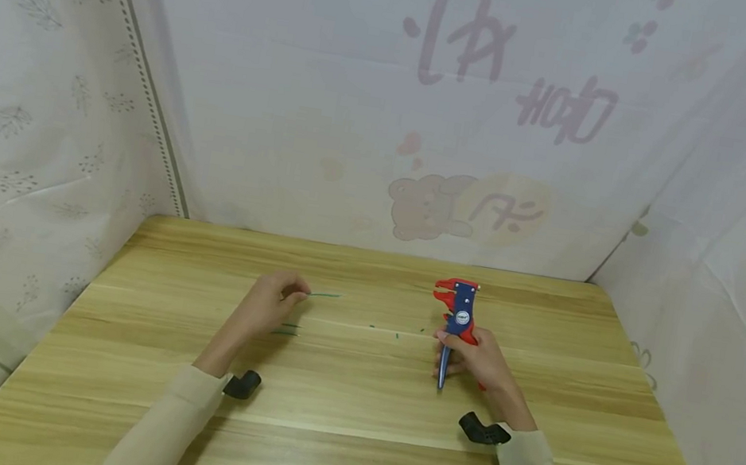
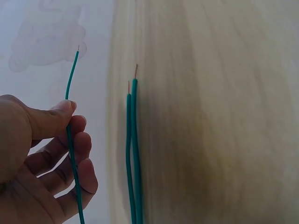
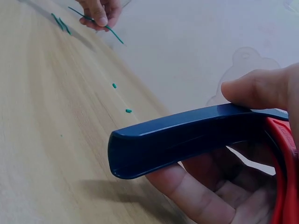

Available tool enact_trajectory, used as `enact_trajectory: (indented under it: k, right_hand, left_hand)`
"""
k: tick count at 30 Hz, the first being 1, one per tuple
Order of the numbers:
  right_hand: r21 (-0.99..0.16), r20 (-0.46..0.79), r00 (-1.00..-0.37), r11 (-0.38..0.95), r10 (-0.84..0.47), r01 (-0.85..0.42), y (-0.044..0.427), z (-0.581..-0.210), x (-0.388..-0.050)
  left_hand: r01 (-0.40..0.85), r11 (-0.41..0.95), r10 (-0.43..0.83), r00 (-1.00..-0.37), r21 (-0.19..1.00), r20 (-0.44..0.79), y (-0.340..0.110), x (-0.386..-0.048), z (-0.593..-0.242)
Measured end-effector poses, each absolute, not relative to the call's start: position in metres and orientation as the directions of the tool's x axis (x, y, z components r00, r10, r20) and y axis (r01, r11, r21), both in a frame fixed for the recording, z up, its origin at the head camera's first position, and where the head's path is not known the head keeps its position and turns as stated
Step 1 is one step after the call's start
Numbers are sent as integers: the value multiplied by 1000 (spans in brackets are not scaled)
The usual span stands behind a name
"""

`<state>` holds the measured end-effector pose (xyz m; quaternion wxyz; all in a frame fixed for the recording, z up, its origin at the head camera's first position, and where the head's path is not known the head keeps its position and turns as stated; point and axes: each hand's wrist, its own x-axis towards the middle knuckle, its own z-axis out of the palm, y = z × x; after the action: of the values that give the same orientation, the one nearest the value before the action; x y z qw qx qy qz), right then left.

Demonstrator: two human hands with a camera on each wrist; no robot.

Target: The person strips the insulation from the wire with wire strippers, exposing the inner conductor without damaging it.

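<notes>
My left hand (image 1: 272, 302) pinches a thin green wire (image 1: 326, 295) between thumb and forefinger, above the table. In the left wrist view, bare copper shows at the upper tip of this wire (image 2: 71, 81). Two more green wires (image 2: 135, 140) lie side by side on the table by that hand, their visible ends bare copper too. On the right, my right hand (image 1: 481, 355) grips a blue and red wire stripper (image 1: 465, 302) by its handles, with the head pointing away from me. The right wrist view shows its blue handle (image 3: 187, 126) between thumb and fingers.
Several short green insulation bits (image 1: 397, 336) are scattered on the wooden table (image 1: 349, 390) between the hands. A patterned white curtain (image 1: 307, 94) stands behind the table's far edge, with more cloth at both sides. Each wrist carries a black mount (image 1: 243, 385).
</notes>
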<state>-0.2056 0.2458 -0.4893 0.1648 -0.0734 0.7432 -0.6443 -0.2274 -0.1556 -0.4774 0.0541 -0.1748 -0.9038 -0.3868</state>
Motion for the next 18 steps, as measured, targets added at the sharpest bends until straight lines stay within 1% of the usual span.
enact_trajectory:
  k: [10,18]
  right_hand:
    - [-970,-155,-952,224,-262,96,252,-489,-206]
    - [-953,-179,-965,277,-193,121,258,-490,-208]
  left_hand:
    - [333,681,274,-942,652,195,-165,-226,-482]
    - [298,705,266,-952,644,149,-174,-226,-485]
